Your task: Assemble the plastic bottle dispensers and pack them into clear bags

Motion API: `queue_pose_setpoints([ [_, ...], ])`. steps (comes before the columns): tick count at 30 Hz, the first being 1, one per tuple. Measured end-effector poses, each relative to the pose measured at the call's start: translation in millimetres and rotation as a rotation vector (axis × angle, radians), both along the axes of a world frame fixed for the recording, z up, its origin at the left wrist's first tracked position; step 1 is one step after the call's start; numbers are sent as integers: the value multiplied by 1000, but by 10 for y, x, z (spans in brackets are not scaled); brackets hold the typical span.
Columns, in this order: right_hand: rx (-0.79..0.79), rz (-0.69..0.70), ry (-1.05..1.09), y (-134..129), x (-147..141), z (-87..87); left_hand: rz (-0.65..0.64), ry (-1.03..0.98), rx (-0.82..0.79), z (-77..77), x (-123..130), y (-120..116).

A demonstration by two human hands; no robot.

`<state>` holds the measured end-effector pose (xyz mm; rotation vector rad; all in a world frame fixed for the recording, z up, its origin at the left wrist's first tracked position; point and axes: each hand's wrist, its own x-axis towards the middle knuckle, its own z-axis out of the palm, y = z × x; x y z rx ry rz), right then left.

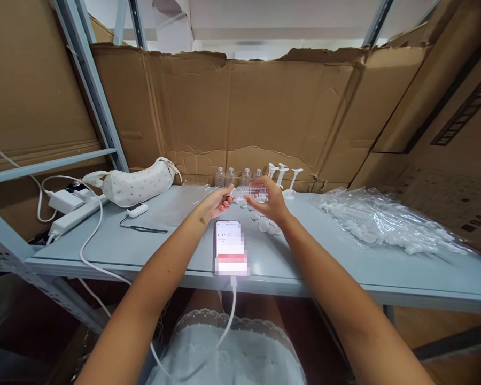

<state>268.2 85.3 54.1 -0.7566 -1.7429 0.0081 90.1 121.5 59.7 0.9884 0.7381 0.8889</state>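
Observation:
A clear ribbed plastic bottle (250,192) lies sideways between my two hands, above the table. My right hand (273,200) is wrapped round its body at the right end. At the bottle's left end, my left hand (219,202) is closed with its thumb and fingertips at the neck; whether a small part is pinched there I cannot make out. Behind my hands stand several similar clear bottles (230,176), upright in a row. White T-topped plastic pieces on round bases (292,183) stand to their right. Small whitish discs (268,226) lie below my right hand.
A phone (230,243) on a white cable lies at the table's front edge. On the right is a clear plastic bag (379,220) of whitish pieces. A white pouch (140,183), a small white device (137,209) and a power strip (78,216) sit left. Cardboard (248,112) walls the back.

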Motion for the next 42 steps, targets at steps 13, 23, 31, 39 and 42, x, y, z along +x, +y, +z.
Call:
queue_pose_setpoints([
  [13, -241, 144, 386, 32, -48, -6, 51, -83, 391, -60, 13, 24],
  [23, -212, 175, 397, 29, -42, -34, 19, -14, 429, -17, -31, -37],
  [31, -32, 26, 203, -20, -47, -53, 1, 21, 203, 39, -46, -23],
  [39, 2, -31, 103, -83, -63, -2, 58, 111, 319, 41, -38, -70],
  [42, 43, -36, 44, -88, -78, -6, 188, 179, 426, 38, 11, -102],
])
